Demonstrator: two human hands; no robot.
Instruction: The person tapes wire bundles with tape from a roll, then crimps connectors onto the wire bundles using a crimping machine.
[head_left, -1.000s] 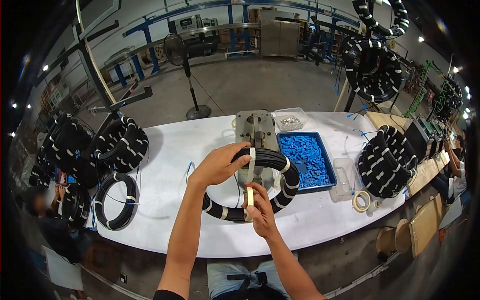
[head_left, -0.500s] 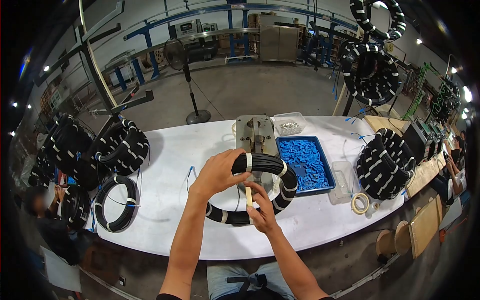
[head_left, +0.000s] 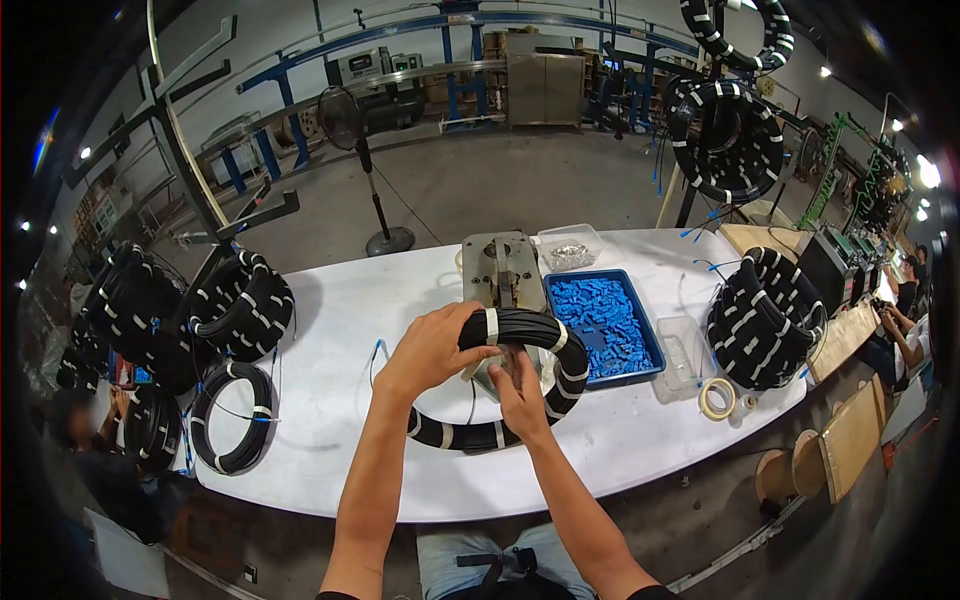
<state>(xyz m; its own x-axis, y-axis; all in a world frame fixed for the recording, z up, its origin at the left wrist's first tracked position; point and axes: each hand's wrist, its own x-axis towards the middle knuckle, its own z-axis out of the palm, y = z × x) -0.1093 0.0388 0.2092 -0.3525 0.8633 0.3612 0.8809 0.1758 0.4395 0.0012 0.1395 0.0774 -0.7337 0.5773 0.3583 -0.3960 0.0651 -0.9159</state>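
A black cable coil (head_left: 568, 372) with pale tape bands stands tilted in front of me over the white table. My left hand (head_left: 428, 350) is closed around its upper left part, thumb on the inner side. Inside the ring, my right hand (head_left: 522, 398) reaches up with bent fingers to the underside of the coil's top, close to my left thumb. Its fingertips are partly hidden, and whatever they pinch does not show. A metal press-like fixture (head_left: 500, 268) stands right behind the coil.
Right of the fixture are a blue tray (head_left: 655, 345) of small blue parts, clear plastic boxes (head_left: 680, 365) and a tape roll (head_left: 717, 400). More cable coils lie left (head_left: 232, 418) and right (head_left: 765, 320). A person (head_left: 105, 450) sits at far left; others are at far right.
The pale tape strip stretched between my hands is out of sight now. My right hand has moved up toward the coil's top, while my left hand keeps its hold.
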